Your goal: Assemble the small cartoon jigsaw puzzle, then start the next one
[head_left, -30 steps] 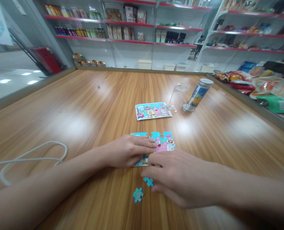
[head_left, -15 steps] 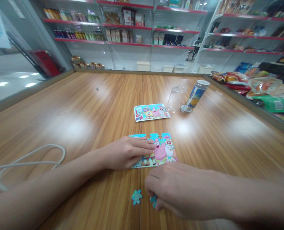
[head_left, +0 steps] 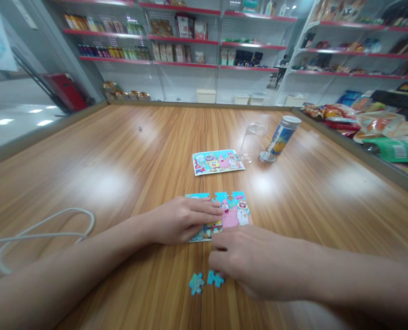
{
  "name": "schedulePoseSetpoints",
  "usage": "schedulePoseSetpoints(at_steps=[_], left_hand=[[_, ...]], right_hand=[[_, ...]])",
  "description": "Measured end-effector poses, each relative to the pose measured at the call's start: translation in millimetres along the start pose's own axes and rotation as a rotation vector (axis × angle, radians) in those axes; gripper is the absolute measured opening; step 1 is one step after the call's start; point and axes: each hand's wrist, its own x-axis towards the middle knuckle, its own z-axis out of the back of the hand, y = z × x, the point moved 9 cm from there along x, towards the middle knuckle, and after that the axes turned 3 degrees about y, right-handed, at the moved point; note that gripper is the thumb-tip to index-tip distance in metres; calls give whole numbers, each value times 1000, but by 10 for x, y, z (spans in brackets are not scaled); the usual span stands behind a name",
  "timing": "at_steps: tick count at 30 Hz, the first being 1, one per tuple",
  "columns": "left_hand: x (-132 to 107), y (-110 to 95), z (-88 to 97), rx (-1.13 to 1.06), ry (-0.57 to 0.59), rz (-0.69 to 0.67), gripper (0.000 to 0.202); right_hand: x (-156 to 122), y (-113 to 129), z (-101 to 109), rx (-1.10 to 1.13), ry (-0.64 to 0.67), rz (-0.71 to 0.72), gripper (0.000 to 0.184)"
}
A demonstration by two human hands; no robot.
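Note:
A partly built cartoon jigsaw point(head_left: 233, 208) lies on the wooden table point(head_left: 121, 160) in front of me. My left hand point(head_left: 185, 220) rests flat on its left half, fingers stretched out. My right hand point(head_left: 255, 261) is just below the jigsaw with its fingers bent. Its fingertips pinch the right edge of a loose blue puzzle piece point(head_left: 214, 278) lying on the table. A second loose blue piece point(head_left: 196, 283) lies right beside it on the left, touched by neither hand.
A printed cartoon picture point(head_left: 218, 161) lies beyond the jigsaw. Behind it stand a clear jar point(head_left: 254, 140), a round metal lid point(head_left: 267, 156) and a printed tube point(head_left: 283, 134). A white cable point(head_left: 42, 233) loops at the left. Snack bags point(head_left: 379, 123) line the right edge; shop shelves stand behind.
My right hand drew back toward me with the loose blue piece, then came forward a little, uncovering then partly hiding the jigsaw's lower right. My left hand stayed put.

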Motion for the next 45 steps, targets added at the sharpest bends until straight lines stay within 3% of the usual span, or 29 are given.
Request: schedulePoseSetpoints(at_steps=[6, 12, 17, 19, 20, 22, 24, 26, 28, 34, 45], left_hand=[[11, -13, 12, 4, 2, 1, 42], [2, -3, -2, 3, 12, 5, 43], [-3, -9, 5, 5, 3, -2, 43], [12, -22, 12, -9, 9, -7, 42], [20, -27, 18, -15, 9, -8, 42], [30, -30, 21, -17, 16, -4, 44], [30, -28, 27, -5, 12, 0, 45], [23, -24, 25, 2, 12, 2, 46], [16, -17, 19, -1, 14, 5, 46], [13, -8, 12, -15, 15, 11, 45], [7, -12, 10, -6, 20, 11, 46]], right_hand=[[-41, 225, 56, -109, -78, 86, 7], [-12, 215, 19, -166, -125, 58, 10], [-37, 88, 108, 33, -47, 10, 12], [-23, -180, 185, 263, -86, -55, 15], [-21, -376, 258, 396, -179, -87, 17], [-76, -906, 378, 571, -441, -223, 13], [-234, -1467, 384, 625, -697, -456, 8], [-316, -1809, 264, 686, -766, -590, 16], [-320, -1942, 152, 796, -756, -602, 24], [-216, -1763, 134, 788, -648, -447, 25], [-196, -1691, 140, 674, -669, -437, 20]])
